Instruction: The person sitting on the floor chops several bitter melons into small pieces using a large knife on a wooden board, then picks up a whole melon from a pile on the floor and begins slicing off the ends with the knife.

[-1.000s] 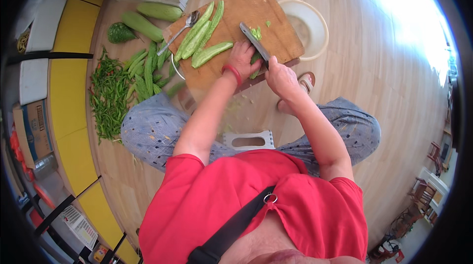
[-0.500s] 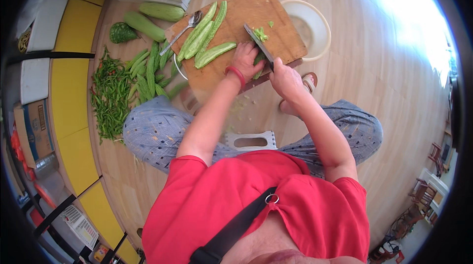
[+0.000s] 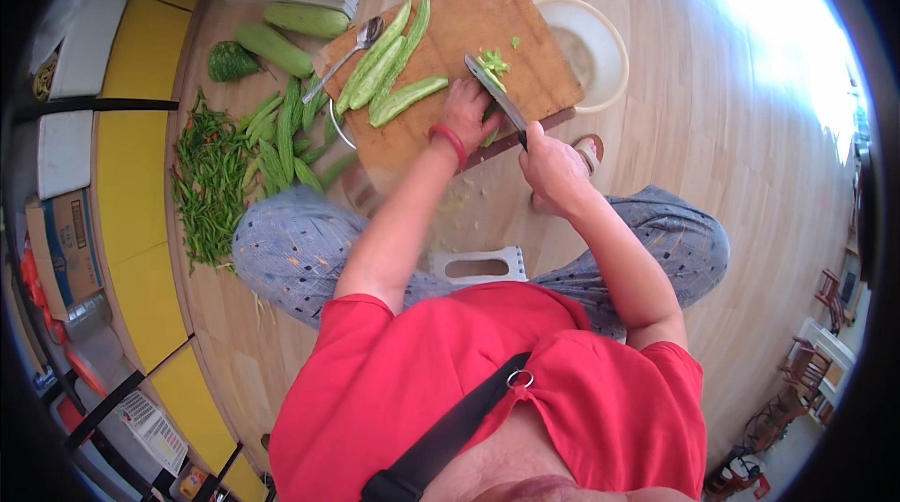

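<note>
On the wooden cutting board [image 3: 469, 10], my left hand [image 3: 466, 111] presses down a bitter melon half, its fingers curled over it so that most of the piece is hidden. My right hand [image 3: 555, 169] grips the handle of a kitchen knife [image 3: 499, 94], whose blade lies across the melon just beyond my left fingertips. Beside the blade is a small heap of green slices [image 3: 493, 60]. Several hollowed bitter melon halves [image 3: 377, 71] rest at the left of the board, one of them [image 3: 409, 101] close to my left hand. A metal spoon [image 3: 345, 59] lies along the board's left edge.
A pale basin [image 3: 600, 57] stands partly under the board's right side. On the floor at left are a heap of green chilies [image 3: 208, 179], whole bitter melons [image 3: 286, 136], long gourds [image 3: 272, 47] and a dark green squash [image 3: 231, 62]. Yellow cabinets [image 3: 141, 211] line the left.
The knife and my right hand have shifted slightly right and toward me. The slices by the blade look a little more spread. My left hand stays on the melon with hardly any movement.
</note>
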A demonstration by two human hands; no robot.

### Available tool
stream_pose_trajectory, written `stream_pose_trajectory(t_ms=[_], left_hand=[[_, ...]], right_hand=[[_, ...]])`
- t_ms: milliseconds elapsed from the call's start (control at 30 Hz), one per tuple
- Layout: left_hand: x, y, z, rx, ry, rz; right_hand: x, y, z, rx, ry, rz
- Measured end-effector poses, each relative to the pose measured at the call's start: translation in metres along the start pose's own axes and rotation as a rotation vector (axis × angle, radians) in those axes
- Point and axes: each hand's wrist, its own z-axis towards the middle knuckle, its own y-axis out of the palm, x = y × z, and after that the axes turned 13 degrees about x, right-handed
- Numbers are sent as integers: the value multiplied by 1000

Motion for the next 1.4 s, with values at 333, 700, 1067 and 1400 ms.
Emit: stream_pose_trajectory(t_ms=[333, 700, 1067, 1400], left_hand=[[8, 0, -4, 19, -36, -10], [12, 0, -1, 34, -70, -64], [9, 6, -9, 44, -59, -62], [6, 1, -14, 23, -76, -1]], right_hand=[[4, 19, 19, 76, -54, 44], [3, 22, 21, 69, -61, 60], [9, 21, 17, 78, -65, 55], [5, 11, 7, 1, -59, 38]])
